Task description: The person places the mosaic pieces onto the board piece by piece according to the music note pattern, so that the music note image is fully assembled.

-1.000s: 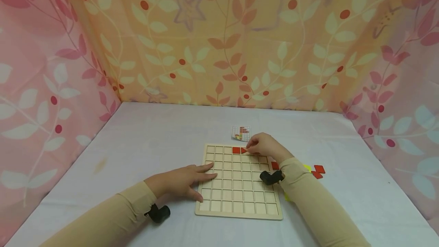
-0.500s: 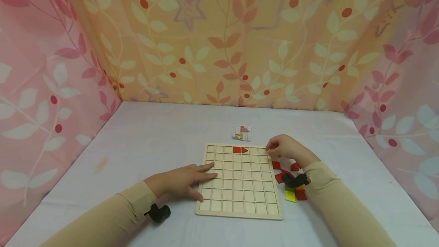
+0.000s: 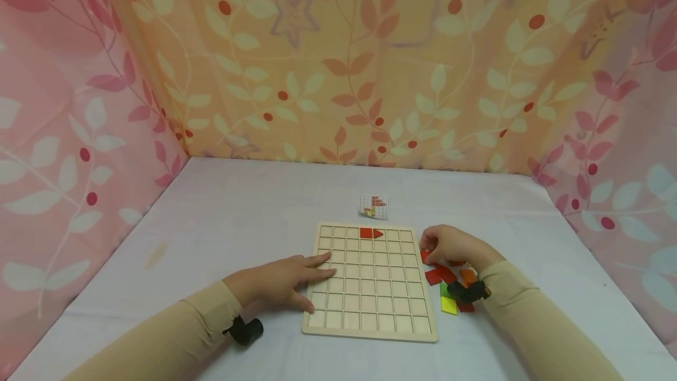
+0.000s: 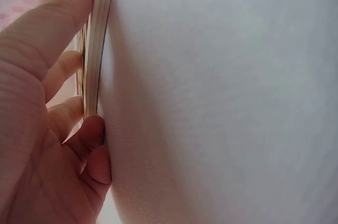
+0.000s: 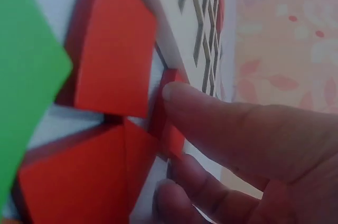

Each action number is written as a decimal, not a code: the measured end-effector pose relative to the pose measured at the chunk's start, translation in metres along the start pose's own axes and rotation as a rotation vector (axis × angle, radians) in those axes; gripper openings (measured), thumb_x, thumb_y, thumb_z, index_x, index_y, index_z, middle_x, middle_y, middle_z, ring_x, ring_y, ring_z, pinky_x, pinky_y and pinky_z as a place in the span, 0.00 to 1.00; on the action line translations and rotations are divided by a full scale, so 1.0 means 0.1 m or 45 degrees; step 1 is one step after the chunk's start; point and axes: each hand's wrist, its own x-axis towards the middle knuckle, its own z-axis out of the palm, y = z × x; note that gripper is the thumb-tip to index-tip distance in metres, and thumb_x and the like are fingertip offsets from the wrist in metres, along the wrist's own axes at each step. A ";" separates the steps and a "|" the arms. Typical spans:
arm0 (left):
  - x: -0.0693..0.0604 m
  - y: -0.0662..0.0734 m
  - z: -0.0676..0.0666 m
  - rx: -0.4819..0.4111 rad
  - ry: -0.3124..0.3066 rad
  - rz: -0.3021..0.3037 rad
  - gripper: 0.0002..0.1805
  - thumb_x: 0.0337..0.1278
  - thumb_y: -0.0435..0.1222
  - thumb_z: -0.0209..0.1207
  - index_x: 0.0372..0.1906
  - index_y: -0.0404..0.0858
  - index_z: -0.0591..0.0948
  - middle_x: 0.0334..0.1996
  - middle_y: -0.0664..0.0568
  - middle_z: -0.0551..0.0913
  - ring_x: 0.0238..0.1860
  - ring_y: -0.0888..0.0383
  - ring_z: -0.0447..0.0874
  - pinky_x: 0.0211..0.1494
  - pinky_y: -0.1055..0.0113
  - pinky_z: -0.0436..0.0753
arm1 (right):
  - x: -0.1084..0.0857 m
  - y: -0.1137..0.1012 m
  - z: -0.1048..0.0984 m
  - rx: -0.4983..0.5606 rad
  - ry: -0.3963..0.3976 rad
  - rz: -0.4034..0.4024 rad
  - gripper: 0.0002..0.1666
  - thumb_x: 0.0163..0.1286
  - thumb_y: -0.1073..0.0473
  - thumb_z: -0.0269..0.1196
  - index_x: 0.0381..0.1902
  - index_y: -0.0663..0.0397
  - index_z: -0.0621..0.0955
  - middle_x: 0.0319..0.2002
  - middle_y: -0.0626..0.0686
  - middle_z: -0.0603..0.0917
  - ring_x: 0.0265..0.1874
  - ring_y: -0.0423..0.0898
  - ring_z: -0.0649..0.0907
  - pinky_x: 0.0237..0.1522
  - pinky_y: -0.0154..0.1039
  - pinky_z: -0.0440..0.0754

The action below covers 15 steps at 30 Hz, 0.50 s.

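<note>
A pale wooden grid board (image 3: pixel 369 334) lies on the table. A red square tile (image 3: pixel 366 233) and a red triangle tile (image 3: pixel 378 234) sit side by side in its top row. My left hand (image 3: pixel 280 281) rests at the board's left side, fingers spread over the cells and thumb at the edge. Just off the board's upper right side, my right hand (image 3: pixel 456 246) pinches a red tile (image 3: pixel 425 257) between thumb and fingers. In the right wrist view that red tile (image 5: pixel 173 137) still lies low beside the board, partly hidden by the thumb.
Several loose tiles lie right of the board: red (image 3: pixel 433 277), orange (image 3: pixel 468 276), green (image 3: pixel 444 290) and yellow (image 3: pixel 449 305), some hidden under the right wrist. A small printed card (image 3: pixel 373 206) with a coloured grid picture lies behind the board. Patterned cloth walls surround the table.
My right hand has let go of the red triangle in the top row, moved right off the board and come down to a loose red tile. The left hand stays put.
</note>
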 end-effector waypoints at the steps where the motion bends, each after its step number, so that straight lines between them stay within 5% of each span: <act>1: 0.00 0.00 0.00 0.000 0.001 0.002 0.44 0.44 0.62 0.56 0.69 0.60 0.55 0.72 0.59 0.43 0.70 0.48 0.46 0.67 0.48 0.54 | 0.00 0.00 0.01 -0.007 0.007 -0.007 0.12 0.51 0.64 0.70 0.31 0.51 0.78 0.26 0.51 0.75 0.23 0.46 0.71 0.21 0.35 0.67; 15: 0.00 -0.02 0.02 0.014 0.004 0.022 0.44 0.45 0.62 0.56 0.69 0.60 0.54 0.72 0.59 0.42 0.70 0.49 0.46 0.67 0.49 0.53 | -0.06 0.01 0.02 -0.039 0.037 -0.029 0.12 0.51 0.63 0.69 0.29 0.52 0.76 0.22 0.50 0.73 0.14 0.43 0.68 0.14 0.33 0.62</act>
